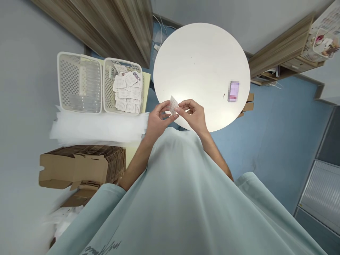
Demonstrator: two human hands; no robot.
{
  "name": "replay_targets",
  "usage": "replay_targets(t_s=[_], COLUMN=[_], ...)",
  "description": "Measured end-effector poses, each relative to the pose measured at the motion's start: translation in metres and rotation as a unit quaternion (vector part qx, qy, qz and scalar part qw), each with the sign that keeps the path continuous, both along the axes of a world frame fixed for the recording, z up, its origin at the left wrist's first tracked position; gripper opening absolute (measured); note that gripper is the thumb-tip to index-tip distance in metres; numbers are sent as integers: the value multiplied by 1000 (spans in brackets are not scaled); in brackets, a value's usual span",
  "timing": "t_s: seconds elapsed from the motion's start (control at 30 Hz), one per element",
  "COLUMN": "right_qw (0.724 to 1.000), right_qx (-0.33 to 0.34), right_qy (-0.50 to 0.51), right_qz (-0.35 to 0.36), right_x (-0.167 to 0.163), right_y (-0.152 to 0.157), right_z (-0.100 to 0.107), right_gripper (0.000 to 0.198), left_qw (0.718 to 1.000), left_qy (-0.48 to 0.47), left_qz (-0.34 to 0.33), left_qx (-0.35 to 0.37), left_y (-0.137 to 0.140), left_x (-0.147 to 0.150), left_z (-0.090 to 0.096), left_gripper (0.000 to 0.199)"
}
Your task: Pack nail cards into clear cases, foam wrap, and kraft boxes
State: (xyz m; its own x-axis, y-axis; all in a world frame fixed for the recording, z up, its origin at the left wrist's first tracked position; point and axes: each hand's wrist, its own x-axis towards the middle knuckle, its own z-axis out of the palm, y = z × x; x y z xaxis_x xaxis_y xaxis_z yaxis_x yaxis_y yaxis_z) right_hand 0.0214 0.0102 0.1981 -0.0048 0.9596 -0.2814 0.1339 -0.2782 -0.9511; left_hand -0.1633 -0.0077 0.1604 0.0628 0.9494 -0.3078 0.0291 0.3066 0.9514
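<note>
A small white card (173, 103) with lines of print is held up over the near edge of the round white table (202, 56). My left hand (158, 119) grips it from the left, fingertips on its side and thumb low. On the other side my right hand (193, 114) pinches the same card between thumb and fingers. To the left, a white basket (122, 111) holds a heap of similar printed cards (127, 90). The writing on the card is too small to read.
Beside the card basket stands another basket (61, 81) with clear plastic pieces. Nearer lie white sheets (98, 127) and stacked flat brown cartons (87, 166). A blurred purple item (233, 91) lies on the table's right. A wooden cabinet (281, 49) stands further right.
</note>
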Motion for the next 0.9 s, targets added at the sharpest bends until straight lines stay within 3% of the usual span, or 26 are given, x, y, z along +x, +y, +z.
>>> replay_targets(t_s=[0.13, 0.37, 0.5, 0.63, 0.77, 0.9], right_qw=[1000, 999, 999, 999, 998, 995], right_qx=[-16, -12, -12, -7, -3, -14], right_qy=[-2, 17, 26, 34, 67, 94], right_qz=[-24, -48, -34, -28, -9, 14], right_x=[0, 16, 22, 27, 30, 30], right_y=[1, 7, 8, 8, 8, 7], right_z=[-5, -10, -7, -3, 0, 0], right_gripper=[54, 49, 50, 50, 50, 52], left_qw=[998, 997, 997, 990, 963, 939], left_qy=[42, -21, -38, -122, -221, -276], left_qz=[18, 71, 69, 25, -63, -114], left_qx=[35, 3, -9, -63, -141, -168], left_y=[0, 0, 2, 6, 9, 9], left_x=[4, 1, -4, -10, -14, -9], left_z=[1, 21, 24, 24, 28, 35], left_gripper=[81, 47, 44, 56, 69, 76])
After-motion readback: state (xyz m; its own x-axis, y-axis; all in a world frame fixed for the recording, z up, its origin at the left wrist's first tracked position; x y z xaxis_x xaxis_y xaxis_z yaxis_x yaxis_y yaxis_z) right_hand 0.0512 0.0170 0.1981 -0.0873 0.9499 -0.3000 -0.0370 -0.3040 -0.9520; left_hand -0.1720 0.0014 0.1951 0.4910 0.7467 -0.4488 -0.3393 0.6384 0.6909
